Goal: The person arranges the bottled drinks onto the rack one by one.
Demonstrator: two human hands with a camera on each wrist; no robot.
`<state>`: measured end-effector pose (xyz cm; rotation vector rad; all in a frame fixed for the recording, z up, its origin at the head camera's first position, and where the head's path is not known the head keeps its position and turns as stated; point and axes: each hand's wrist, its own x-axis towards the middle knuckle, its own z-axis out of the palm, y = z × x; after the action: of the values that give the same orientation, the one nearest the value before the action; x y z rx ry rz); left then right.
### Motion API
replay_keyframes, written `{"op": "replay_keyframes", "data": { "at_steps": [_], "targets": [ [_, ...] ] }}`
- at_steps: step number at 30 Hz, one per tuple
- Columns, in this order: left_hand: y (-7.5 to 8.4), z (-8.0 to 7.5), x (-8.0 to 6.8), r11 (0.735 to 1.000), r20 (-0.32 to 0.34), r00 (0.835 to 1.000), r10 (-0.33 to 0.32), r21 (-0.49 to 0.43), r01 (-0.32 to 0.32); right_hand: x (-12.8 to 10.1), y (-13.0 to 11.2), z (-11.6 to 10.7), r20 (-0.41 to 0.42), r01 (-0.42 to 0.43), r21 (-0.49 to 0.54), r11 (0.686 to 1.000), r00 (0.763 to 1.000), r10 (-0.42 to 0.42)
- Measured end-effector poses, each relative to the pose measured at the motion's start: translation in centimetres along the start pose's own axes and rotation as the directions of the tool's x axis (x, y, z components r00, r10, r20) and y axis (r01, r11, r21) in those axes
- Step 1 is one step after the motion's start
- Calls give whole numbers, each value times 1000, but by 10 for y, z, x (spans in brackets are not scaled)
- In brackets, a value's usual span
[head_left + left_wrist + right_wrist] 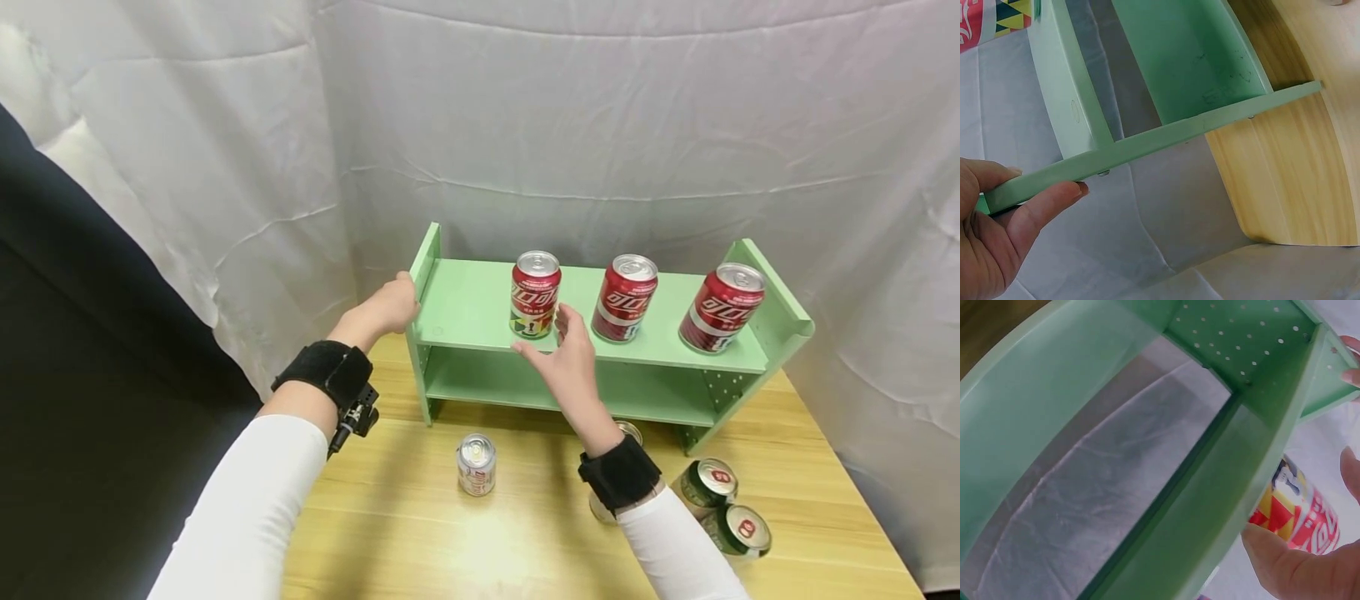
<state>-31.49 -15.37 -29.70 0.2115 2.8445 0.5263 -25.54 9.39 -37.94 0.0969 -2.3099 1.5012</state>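
A green two-tier shelf [465, 304] stands on a wooden table [420, 533] with three red cans on its top board. My left hand [405, 302] grips the shelf's left side panel; in the left wrist view, the left hand [1044, 180] has thumb and finger pinching the panel's edge [1166, 134]. My right hand [543, 333] hovers at the front of the leftmost red can [536, 292], fingers loosely spread. In the right wrist view the right hand [1310, 500] has thumb and fingers on either side of that can [1300, 512] without a clear hold.
Two more red cans [625, 298] [722, 307] stand to the right on the top board. On the table a white can [476, 464] stands upright and two green cans [712, 482] [742, 531] lie at the right. White cloth [600, 125] hangs behind.
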Motion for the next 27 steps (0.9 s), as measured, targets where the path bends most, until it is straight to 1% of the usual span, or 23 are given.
{"op": "replay_keyframes", "data": {
  "at_steps": [4, 7, 12, 19, 25, 27],
  "targets": [
    [-1, -1, 0, 1000, -6, 1000, 3, -14, -3, -7, -4, -4, -6, 13, 22, 1000, 1000, -13],
    [-1, -1, 1, 1000, -10, 1000, 16, -14, -16, -14, -8, -6, -1, 32, 8, 999, 999, -32],
    [-1, 0, 1, 999, -6, 1000, 25, -24, -25, -30, -11, -4, 12, 103, -10, 995, 995, -103],
    [-1, 0, 1, 1000, 14, 1000, 5, -30, -5, -51, -12, 8, 57, 169, -15, 986, 984, -168],
    [1, -1, -1, 997, 22, 1000, -19, -68, 21, -63, -8, 25, 85, 241, -8, 970, 967, -239],
    [1, -2, -1, 998, 21, 1000, -16, -62, 17, -67, -7, 30, 100, 260, -1, 966, 961, -258]
  ]
}}
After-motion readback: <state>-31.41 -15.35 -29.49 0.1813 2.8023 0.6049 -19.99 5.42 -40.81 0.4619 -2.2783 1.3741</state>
